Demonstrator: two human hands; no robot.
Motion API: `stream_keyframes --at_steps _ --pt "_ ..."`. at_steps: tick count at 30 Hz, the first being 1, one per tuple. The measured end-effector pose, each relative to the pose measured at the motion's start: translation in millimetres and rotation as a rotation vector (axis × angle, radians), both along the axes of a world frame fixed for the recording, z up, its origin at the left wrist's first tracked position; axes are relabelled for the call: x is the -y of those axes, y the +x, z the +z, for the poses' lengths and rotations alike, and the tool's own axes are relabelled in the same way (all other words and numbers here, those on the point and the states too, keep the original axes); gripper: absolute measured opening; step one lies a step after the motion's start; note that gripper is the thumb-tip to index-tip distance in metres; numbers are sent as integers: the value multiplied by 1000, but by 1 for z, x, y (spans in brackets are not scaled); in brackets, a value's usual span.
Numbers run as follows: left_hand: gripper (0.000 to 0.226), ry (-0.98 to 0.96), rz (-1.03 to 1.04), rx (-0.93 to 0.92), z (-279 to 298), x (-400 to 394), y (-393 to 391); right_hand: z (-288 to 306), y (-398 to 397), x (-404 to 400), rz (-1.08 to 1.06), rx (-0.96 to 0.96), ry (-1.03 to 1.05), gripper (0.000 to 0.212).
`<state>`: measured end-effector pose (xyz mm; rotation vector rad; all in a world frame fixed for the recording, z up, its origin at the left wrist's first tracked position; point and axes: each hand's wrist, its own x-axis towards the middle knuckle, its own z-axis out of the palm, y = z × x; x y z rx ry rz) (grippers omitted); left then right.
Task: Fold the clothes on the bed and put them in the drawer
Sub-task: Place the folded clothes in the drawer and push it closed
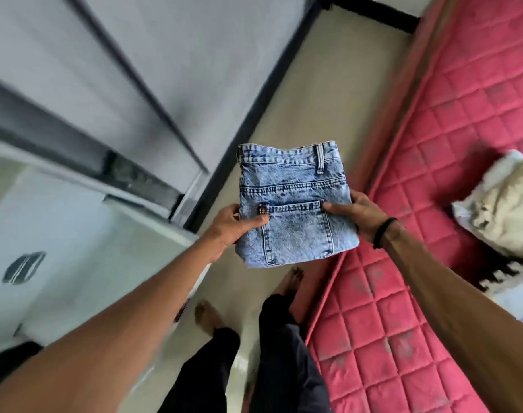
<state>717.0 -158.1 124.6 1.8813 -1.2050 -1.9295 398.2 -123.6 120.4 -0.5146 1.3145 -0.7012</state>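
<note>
Head view: folded jeans (293, 204) held in the air over the floor, left hand (233, 225) pinching the 9 o'clock edge, right hand (361, 213) the 3 o'clock edge. Waistband points to 12, bed (433, 144) sits at 3.

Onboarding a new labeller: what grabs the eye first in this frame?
A folded, acid-washed blue denim garment sits mid-frame over the floor, gripped by the left hand and right hand at its sides. To the right lies a red quilted mattress carrying a cream crumpled cloth.
</note>
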Motion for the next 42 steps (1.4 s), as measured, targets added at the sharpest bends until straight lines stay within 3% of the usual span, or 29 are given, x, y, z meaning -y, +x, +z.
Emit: stream_keyframes --at_steps 3,5,11,14,16,18,20,24,27,33,35,39,42 --pt "54 -37 160 10 19 -29 74 0 80 32 186 -22 40 48" --pt "36 -36 281 30 17 -55 127 -1 140 49 334 -63 53 38" --pt "32 47 707 107 -10 -134 247 -27 304 70 742 -87 103 18" --pt "54 119 881 125 -33 -160 283 -44 365 72 850 -125 129 35" --pt "42 158 957 114 -58 -171 303 -58 401 70 902 -131 167 45" --pt "39 177 1009 134 -82 -176 320 -81 429 70 923 -156 174 41" --pt "43 199 1012 145 -110 -178 339 -109 456 70 944 -204 176 34" --pt "20 261 1003 132 -160 -182 362 -178 493 61 972 -296 181 81" --pt "21 256 1035 162 -203 -178 367 -220 505 54 956 -386 90 86" --pt "92 300 939 174 -233 -163 357 -243 491 61 1030 -580 13 95" --pt "98 283 878 238 -227 -164 353 -232 491 62 1027 -574 -8 97" --pt "78 178 677 493 -200 -145 341 -202 485 69 1067 -593 -52 92" --pt "60 181 628 452 -165 -110 327 -169 471 73 1095 -566 -131 89"
